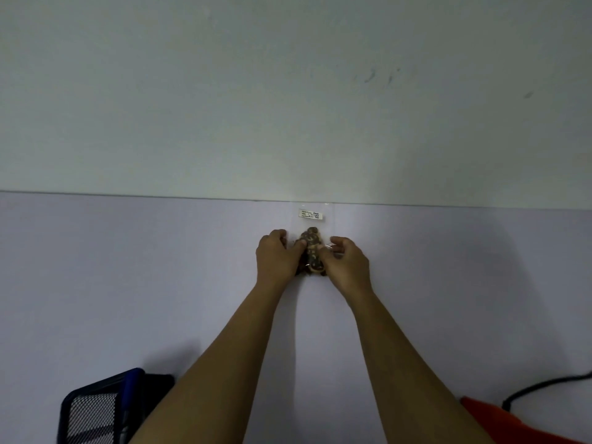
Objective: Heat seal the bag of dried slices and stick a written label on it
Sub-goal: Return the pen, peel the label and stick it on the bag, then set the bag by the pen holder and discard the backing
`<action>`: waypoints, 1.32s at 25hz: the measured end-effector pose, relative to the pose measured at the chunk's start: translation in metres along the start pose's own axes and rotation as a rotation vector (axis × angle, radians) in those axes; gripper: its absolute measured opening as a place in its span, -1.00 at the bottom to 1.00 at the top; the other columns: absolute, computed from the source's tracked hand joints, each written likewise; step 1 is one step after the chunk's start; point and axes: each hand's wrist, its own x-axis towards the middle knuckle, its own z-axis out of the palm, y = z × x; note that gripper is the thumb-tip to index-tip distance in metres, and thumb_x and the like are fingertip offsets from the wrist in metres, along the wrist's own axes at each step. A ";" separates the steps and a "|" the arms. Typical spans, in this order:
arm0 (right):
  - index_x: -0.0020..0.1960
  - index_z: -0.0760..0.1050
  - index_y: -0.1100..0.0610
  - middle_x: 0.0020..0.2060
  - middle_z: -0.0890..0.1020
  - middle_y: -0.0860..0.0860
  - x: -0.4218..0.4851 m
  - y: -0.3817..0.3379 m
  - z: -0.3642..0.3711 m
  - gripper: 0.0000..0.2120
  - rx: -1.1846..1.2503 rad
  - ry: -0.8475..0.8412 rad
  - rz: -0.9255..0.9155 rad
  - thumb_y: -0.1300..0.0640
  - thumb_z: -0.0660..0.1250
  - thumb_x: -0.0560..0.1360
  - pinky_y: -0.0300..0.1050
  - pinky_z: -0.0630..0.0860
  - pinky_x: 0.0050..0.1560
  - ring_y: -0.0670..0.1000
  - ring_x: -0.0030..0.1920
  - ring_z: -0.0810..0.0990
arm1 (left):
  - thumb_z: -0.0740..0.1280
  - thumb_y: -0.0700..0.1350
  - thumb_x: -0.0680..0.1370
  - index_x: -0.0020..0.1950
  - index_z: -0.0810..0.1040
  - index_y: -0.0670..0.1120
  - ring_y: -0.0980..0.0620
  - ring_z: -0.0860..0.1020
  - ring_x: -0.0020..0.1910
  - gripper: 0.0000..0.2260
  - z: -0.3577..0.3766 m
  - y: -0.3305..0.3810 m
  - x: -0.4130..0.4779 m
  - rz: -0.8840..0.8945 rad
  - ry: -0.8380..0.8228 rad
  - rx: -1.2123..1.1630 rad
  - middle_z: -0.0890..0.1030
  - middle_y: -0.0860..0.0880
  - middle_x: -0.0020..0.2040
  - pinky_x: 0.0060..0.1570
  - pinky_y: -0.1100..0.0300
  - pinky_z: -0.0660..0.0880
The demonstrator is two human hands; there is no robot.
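A clear plastic bag (pixel 312 224) lies flat on the pale table (pixel 160 267), close to the wall. Dark, tan-rimmed dried slices (pixel 312 248) are bunched in its lower half. A small white label (pixel 311 215) with handwriting sits stuck near the bag's top end. My left hand (pixel 277 256) grips the bag's left side beside the slices, thumb pressed onto them. My right hand (pixel 347 261) holds the right side the same way, fingers curled on the plastic. The bag's bottom edge is hidden behind my hands.
A black mesh holder (pixel 96 411) with a blue pen (pixel 129 389) stands at the near left. An orange-red object (pixel 512 424) with a black cable (pixel 544 386) lies at the near right. The plain wall (pixel 288 91) rises right behind the bag.
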 end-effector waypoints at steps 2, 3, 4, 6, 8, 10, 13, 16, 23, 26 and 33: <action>0.25 0.43 0.17 0.14 0.55 0.12 -0.003 -0.003 -0.002 -0.62 -0.047 0.044 -0.049 0.08 0.34 0.47 -0.10 0.47 0.12 0.06 0.11 0.53 | 0.37 -0.03 0.49 0.23 0.46 -0.26 -0.14 0.49 0.13 -0.58 -0.004 0.001 -0.005 0.001 0.000 0.018 0.53 -0.17 0.06 0.10 0.09 0.41; 0.25 0.43 0.17 0.15 0.54 0.12 -0.006 -0.006 -0.003 -0.62 -0.059 0.070 -0.083 0.08 0.34 0.47 -0.11 0.45 0.11 0.06 0.12 0.52 | 0.36 -0.02 0.49 0.26 0.45 -0.26 -0.13 0.48 0.15 -0.56 -0.008 0.001 -0.008 -0.001 -0.006 0.021 0.52 -0.18 0.10 0.12 0.10 0.40; 0.24 0.43 0.17 0.15 0.52 0.12 -0.012 -0.010 -0.004 -0.63 -0.063 0.099 -0.115 0.10 0.33 0.47 -0.13 0.43 0.11 0.06 0.13 0.51 | 0.36 -0.02 0.50 0.31 0.42 -0.25 -0.13 0.48 0.18 -0.53 -0.012 0.002 -0.013 -0.002 -0.013 0.025 0.52 -0.19 0.17 0.16 0.10 0.39; 0.23 0.43 0.17 0.14 0.51 0.12 -0.029 -0.019 -0.005 -0.66 -0.060 0.145 -0.170 0.14 0.32 0.47 -0.13 0.42 0.09 0.06 0.12 0.51 | 0.32 -0.04 0.53 0.37 0.36 -0.23 -0.11 0.46 0.25 -0.52 -0.026 0.006 -0.026 0.009 -0.021 0.047 0.50 -0.19 0.27 0.22 0.11 0.37; 0.21 0.45 0.18 0.12 0.52 0.12 -0.052 -0.029 -0.003 -0.69 -0.069 0.147 -0.204 0.16 0.31 0.48 -0.13 0.44 0.07 0.08 0.09 0.52 | 0.28 -0.07 0.55 0.38 0.35 -0.23 -0.10 0.46 0.26 -0.56 -0.044 0.012 -0.042 0.024 -0.019 0.061 0.50 -0.18 0.29 0.22 0.13 0.36; 0.18 0.46 0.18 0.09 0.53 0.12 -0.079 -0.037 0.001 -0.72 -0.086 0.106 -0.223 0.14 0.30 0.49 -0.15 0.45 0.06 0.07 0.07 0.53 | 0.25 -0.09 0.57 0.32 0.39 -0.26 -0.11 0.48 0.22 -0.62 -0.067 0.018 -0.063 0.047 0.003 0.069 0.52 -0.18 0.26 0.18 0.13 0.38; 0.17 0.47 0.17 0.09 0.56 0.10 -0.135 -0.045 0.012 -0.74 -0.046 0.014 -0.255 0.13 0.28 0.51 -0.18 0.44 0.07 0.00 0.04 0.53 | 0.22 -0.10 0.58 0.28 0.41 -0.28 -0.13 0.49 0.20 -0.65 -0.112 0.017 -0.103 0.109 0.040 0.108 0.54 -0.19 0.23 0.15 0.13 0.38; 0.21 0.45 0.17 0.13 0.56 0.11 -0.187 -0.051 0.026 -0.72 -0.051 -0.065 -0.275 0.13 0.26 0.52 -0.10 0.46 0.14 0.03 0.09 0.53 | 0.21 -0.11 0.58 0.32 0.40 -0.26 -0.11 0.47 0.24 -0.64 -0.163 0.000 -0.140 0.156 0.094 0.146 0.52 -0.19 0.27 0.18 0.14 0.35; 0.45 0.15 0.13 0.42 0.29 0.07 -0.267 -0.050 0.070 -0.35 -0.106 -0.422 -0.264 0.07 0.36 0.46 -0.09 0.26 0.36 0.03 0.41 0.28 | 0.14 -0.11 0.62 0.42 0.32 -0.20 -0.08 0.40 0.35 -0.62 -0.245 -0.080 -0.211 0.051 0.252 0.059 0.42 -0.14 0.39 0.33 0.12 0.29; 0.51 -0.09 0.14 0.51 0.07 0.03 -0.274 -0.042 0.090 -0.02 -0.165 -0.564 -0.239 0.12 0.49 0.33 -0.08 0.10 0.44 0.03 0.50 0.06 | 0.08 -0.05 0.64 0.36 0.39 -0.16 -0.10 0.40 0.33 -0.65 -0.245 -0.111 -0.232 -0.091 0.162 0.014 0.49 -0.10 0.32 0.28 0.20 0.31; 0.42 0.21 0.05 0.27 0.50 0.01 -0.268 -0.029 0.117 -0.37 -0.075 -0.555 -0.354 0.23 0.39 0.44 -0.29 0.37 0.16 -0.02 0.25 0.47 | 0.04 -0.07 0.65 0.23 0.50 -0.08 0.04 0.45 -0.02 -0.71 -0.227 -0.125 -0.240 -0.062 0.074 -0.092 0.54 0.01 0.00 -0.08 0.23 0.34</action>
